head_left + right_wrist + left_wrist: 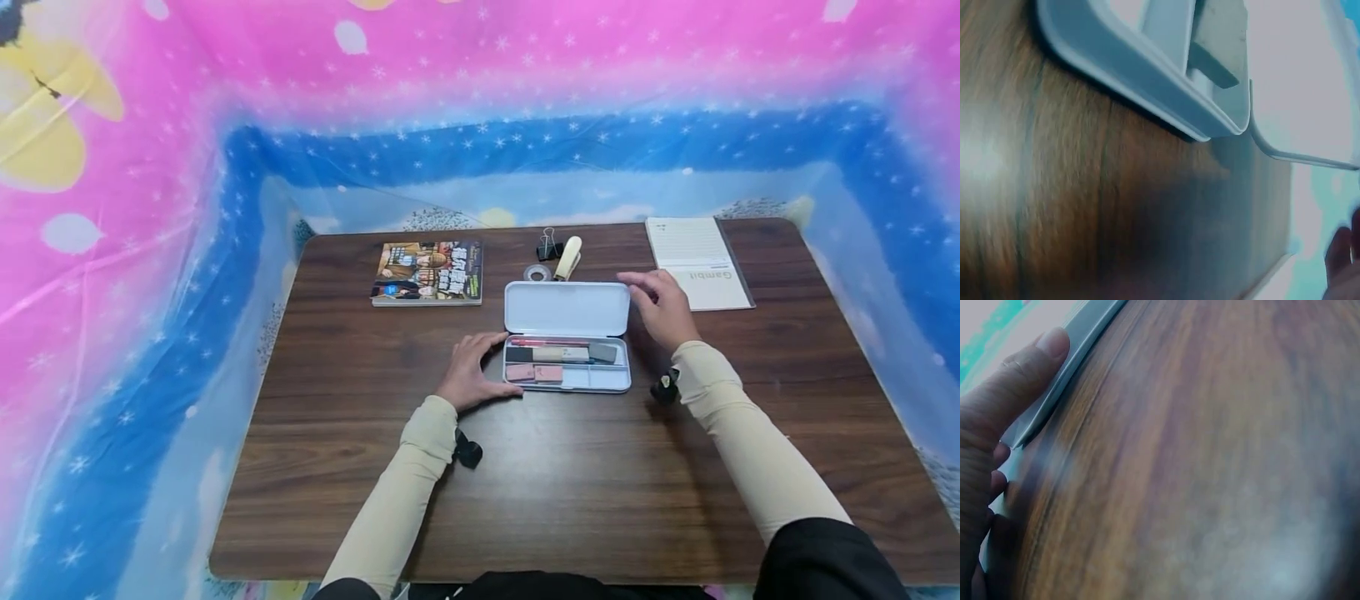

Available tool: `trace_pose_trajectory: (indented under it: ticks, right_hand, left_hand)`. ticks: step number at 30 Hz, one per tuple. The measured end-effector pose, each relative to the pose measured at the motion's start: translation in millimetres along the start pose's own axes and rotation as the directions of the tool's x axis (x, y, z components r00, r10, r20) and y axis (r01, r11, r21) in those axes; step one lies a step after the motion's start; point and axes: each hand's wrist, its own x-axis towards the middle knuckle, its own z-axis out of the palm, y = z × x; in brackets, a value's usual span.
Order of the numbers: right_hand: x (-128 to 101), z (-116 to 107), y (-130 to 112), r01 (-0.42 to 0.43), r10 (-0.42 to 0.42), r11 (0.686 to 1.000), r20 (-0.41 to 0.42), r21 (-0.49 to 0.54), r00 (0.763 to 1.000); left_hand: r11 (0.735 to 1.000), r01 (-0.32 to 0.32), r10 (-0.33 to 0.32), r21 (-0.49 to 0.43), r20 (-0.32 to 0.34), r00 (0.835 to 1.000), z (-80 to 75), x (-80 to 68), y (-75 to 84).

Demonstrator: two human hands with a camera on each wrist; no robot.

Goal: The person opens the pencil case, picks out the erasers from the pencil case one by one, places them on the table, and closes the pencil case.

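Note:
A white pencil case [566,308] stands open on the table, its lid tilted back. Its tray holds two pink erasers [534,373], a dark-and-beige stick-shaped item [551,355], a grey block [1219,37] and a thin red pen or pencil [551,342]. My left hand [471,372] holds the case's left end, thumb at the front edge and fingers toward the hinge side. In the left wrist view, the thumb [1029,372] lies along the rim. My right hand [663,310] is at the lid's upper right corner, fingers extended; contact is unclear.
Behind the case lie a tape roll [537,272], a cream-handled tool [568,258] and a black binder clip [550,248]. A comic-style book [427,272] lies at the back left, an open notebook [693,250] at the back right. Patterned cloth surrounds the wooden table [585,492].

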Motion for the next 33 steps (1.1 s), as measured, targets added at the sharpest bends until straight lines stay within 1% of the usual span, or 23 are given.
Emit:
trace_pose_trajectory:
  ticks: [2,3,5,8,13,18,26,29,33]
  right_hand:
    - [-2,0,3,-0.108,0.107,0.993,0.018,0.045,0.994]
    - [-3,0,5,-0.138,0.137,0.989,0.024,0.061,0.99]
    - [-4,1,8,-0.181,0.179,0.979,0.026,0.098,0.983]
    - [-4,4,14,-0.227,0.226,0.967,0.025,0.119,0.974]
    - [0,11,21,-0.298,0.298,0.943,0.027,0.148,0.954]
    - [3,13,24,-0.326,0.322,0.93,0.056,0.169,0.945]
    - [6,15,34,-0.367,0.359,0.904,0.078,0.219,0.93]
    - [6,15,36,-0.373,0.364,0.903,0.083,0.213,0.928]
    - [7,17,37,-0.364,0.353,0.907,0.09,0.213,0.931]
  left_hand:
    - [1.0,-0.006,0.006,-0.004,-0.011,1.0,0.2,-1.2,0.6]
    - [1.0,-0.008,0.008,-0.001,-0.014,1.0,0.3,-1.5,1.2]
    - [1.0,-0.008,0.008,0.008,-0.011,1.0,0.7,-1.0,2.0]
    - [1.0,-0.007,0.007,0.001,-0.006,1.0,1.4,-0.1,2.5]
    - [0.999,0.004,-0.004,-0.043,0.008,1.0,1.1,-0.9,2.5]
    - [0.996,0.007,-0.007,-0.092,0.003,1.0,1.1,-1.9,3.2]
    - [0.996,0.007,-0.007,-0.094,0.0,1.0,2.1,-2.1,3.4]
    - [0.994,0.014,-0.014,-0.105,0.001,1.0,2.6,-1.7,3.0]
    - [0.994,0.026,-0.027,-0.111,-0.004,1.0,2.1,-1.7,2.1]
